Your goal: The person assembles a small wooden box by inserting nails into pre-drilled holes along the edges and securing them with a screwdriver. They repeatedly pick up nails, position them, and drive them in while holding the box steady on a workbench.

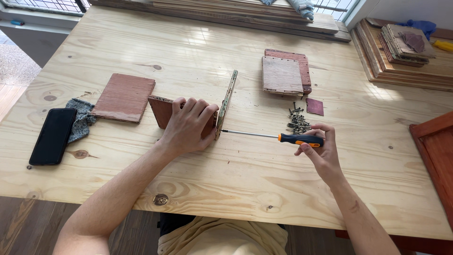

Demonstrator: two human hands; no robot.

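Looking down past my own forearms, I see my right hand [319,150] closed around the orange-and-black handle of a screwdriver [273,137], held level just above the table [226,174], not far in from its near edge. Its thin shaft runs leftward and the tip meets the lower end of an upright board [226,105] that stands on edge near the middle of the table. My left hand [187,125] is clamped over a reddish-brown panel [163,111], fingers curled across its top, pressing it against that upright board so the two meet at a corner. The board's exposed edge is pale and speckled, like chipboard; the panel faces are a worn red-brown. No container is on the table: a heap of loose dark screws [298,122] lies bare on the wood just beyond my right hand, with a small dark red square [314,106] beside it. Toward the left edge lie a black phone [53,136], a grey rag [81,115] and a flat red-brown panel [123,97]. Farther out sits a stack of two panels [285,73]. Long planks [245,12] line the far edge. Bare tabletop stretches between my hands and the near edge.
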